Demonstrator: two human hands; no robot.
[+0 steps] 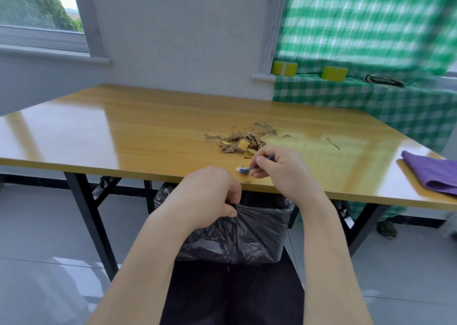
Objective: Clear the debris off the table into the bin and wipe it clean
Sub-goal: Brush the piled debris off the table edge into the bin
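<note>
A pile of brown cardboard scraps and dirt, the debris (243, 142), lies on the yellow wooden table (123, 131) right of centre. My right hand (279, 168) pinches a small blue brush (249, 168) with its bristles on the table near the front edge, just in front of the pile. My left hand (210, 196) grips the rim of the black bag lining the bin (242, 230), which sits under the table's front edge. A folded purple cloth (430, 173) lies on the table at the far right.
Two yellow tape rolls (284, 68) and a dark coil stand on a green checked cloth on the sill behind. A green checked curtain hangs at the back right. Black table legs (89, 215) stand on the grey tiled floor. A window is at the far left.
</note>
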